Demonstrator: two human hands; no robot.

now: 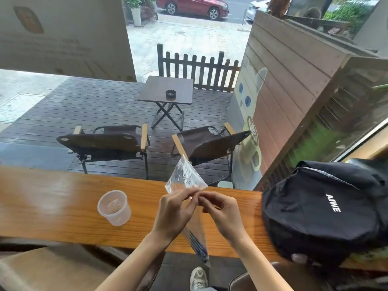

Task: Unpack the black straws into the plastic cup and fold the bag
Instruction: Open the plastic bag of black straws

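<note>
Two bare hands are pinching a clear, crinkly plastic bag [185, 177] above a glossy wooden counter [52, 204]. The left hand [174, 213] and right hand [222, 211] are meeting at its middle, fingertips clamped on the film. Dark straws [198, 245] are sitting in its hanging lower end. A translucent, round plastic cup [114, 207] is standing empty to the left, beside a black fabric backpack [321, 208].

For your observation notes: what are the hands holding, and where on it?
Both the left hand and right hand pinch the clear bag around its middle.
</note>
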